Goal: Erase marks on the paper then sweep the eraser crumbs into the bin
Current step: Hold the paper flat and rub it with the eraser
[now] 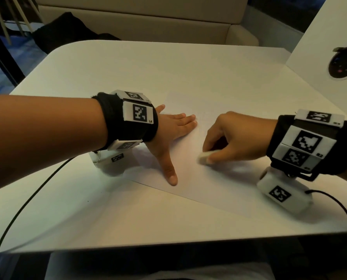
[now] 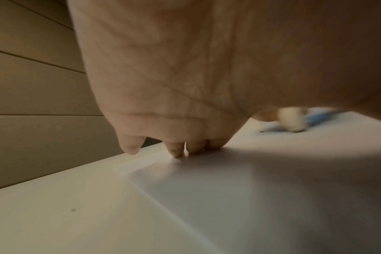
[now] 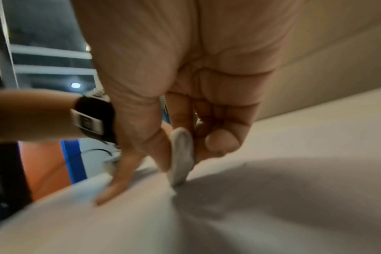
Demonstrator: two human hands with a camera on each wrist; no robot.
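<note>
A white sheet of paper (image 1: 199, 178) lies on the white table (image 1: 128, 73) in front of me. My left hand (image 1: 172, 136) lies flat on its left part, fingers straight and thumb spread toward me; the left wrist view shows its fingertips (image 2: 178, 151) pressing the paper (image 2: 272, 197). My right hand (image 1: 225, 142) pinches a small white eraser (image 1: 204, 157) between thumb and fingers, its lower edge on the sheet. In the right wrist view the eraser (image 3: 182, 154) stands on edge against the paper (image 3: 272, 206). Faint pencil marks (image 1: 204, 116) show near the left fingertips.
A white upright panel (image 1: 330, 47) with a round dark opening (image 1: 343, 62) stands at the table's right rear. A black cable (image 1: 27, 203) runs from the left wrist off the near edge. A beige bench (image 1: 138, 19) lies beyond the table.
</note>
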